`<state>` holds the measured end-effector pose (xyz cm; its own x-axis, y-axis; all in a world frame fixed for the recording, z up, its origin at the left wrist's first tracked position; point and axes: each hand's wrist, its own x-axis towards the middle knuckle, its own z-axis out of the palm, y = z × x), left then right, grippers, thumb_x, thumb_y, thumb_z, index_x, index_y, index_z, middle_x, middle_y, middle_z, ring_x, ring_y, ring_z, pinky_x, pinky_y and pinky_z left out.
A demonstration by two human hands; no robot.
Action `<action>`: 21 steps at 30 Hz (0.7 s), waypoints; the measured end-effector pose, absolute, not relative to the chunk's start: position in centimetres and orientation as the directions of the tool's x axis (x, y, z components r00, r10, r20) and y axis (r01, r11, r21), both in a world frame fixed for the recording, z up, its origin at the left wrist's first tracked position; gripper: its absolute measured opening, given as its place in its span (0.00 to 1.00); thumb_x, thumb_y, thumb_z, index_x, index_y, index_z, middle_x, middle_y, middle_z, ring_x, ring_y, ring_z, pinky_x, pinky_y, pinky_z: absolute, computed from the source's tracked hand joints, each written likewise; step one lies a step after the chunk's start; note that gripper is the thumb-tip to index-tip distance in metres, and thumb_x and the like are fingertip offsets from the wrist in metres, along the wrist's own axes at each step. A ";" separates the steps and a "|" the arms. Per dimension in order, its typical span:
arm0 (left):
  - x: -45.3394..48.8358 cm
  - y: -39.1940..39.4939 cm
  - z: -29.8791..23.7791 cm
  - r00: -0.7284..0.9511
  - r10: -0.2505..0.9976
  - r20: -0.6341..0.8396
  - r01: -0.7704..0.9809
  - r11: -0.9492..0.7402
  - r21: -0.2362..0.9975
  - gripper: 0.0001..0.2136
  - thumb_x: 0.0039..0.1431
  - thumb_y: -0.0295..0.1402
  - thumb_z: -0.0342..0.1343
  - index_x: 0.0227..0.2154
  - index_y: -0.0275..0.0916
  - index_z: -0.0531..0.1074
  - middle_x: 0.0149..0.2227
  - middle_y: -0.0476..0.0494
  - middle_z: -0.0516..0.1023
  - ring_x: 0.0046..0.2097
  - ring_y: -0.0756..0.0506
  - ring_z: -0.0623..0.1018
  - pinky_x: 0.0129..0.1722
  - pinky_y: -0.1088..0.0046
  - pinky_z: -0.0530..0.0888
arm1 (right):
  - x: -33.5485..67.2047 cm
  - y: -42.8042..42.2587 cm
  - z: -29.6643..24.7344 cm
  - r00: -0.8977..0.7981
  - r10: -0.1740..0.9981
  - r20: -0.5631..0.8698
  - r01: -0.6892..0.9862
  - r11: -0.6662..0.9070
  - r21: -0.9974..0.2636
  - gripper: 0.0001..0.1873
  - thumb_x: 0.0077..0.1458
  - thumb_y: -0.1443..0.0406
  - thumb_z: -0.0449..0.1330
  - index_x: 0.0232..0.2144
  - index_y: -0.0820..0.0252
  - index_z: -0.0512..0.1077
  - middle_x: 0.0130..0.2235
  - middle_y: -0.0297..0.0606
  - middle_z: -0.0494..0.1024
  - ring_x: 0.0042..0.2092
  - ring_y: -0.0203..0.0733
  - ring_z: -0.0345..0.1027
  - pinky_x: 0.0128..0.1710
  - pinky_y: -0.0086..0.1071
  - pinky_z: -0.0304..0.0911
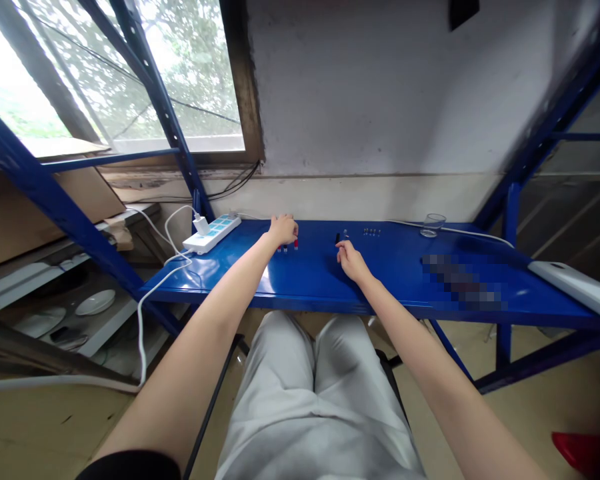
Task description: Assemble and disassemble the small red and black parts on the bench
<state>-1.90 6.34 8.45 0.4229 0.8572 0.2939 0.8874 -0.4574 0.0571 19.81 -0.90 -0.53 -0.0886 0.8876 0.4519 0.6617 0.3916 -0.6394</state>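
On the left half of the blue table (310, 287), my left hand (283, 230) reaches over a few small red and black pieces (296, 245), its fingers bent downward. The hand hides part of these pieces, and what its fingertips grip is too small to make out. My right hand (353, 261) is near the middle of the table with its fingers curled together. Just beyond its fingertips are a small black piece (337, 238) and a tiny clear piece (345, 233). Whatever the right fingers pinch, if anything, cannot be made out.
Several tiny pieces (372, 232) stand in a row right of centre, with a clear glass (433, 225) farther right. A white power strip (213, 233) with a plugged-in cord lies at the left end. A pixelated dark object (463, 281) and a white device (575, 287) are at right.
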 end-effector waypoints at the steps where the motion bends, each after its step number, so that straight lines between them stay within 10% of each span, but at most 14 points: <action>1: -2.1 6.3 8.3 0.419 0.863 0.281 0.893 -0.448 0.045 0.01 0.43 0.27 0.59 0.22 0.38 0.74 0.39 0.38 0.68 0.48 0.37 0.64 0.51 0.54 0.55 | 19.8 -0.9 -0.5 -0.090 0.888 0.451 0.663 0.392 -0.638 0.16 0.59 0.60 0.39 0.43 0.58 0.60 0.27 0.37 0.71 0.29 0.41 0.66 0.34 0.34 0.59; 21: -2.8 6.1 8.0 0.421 0.887 0.191 0.907 -0.412 -0.088 0.07 0.51 0.29 0.53 0.30 0.39 0.75 0.44 0.39 0.67 0.50 0.38 0.62 0.49 0.56 0.57 | 20.0 -0.3 -1.2 -0.101 0.872 0.480 0.670 0.416 -0.615 0.15 0.58 0.61 0.41 0.43 0.59 0.61 0.26 0.36 0.70 0.28 0.40 0.65 0.32 0.32 0.58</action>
<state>-2.78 6.13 8.01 0.4214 0.8865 0.1909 0.9069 -0.4121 -0.0882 19.96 -0.33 -1.18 -0.1006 0.8717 0.4796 0.6703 0.4156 -0.6148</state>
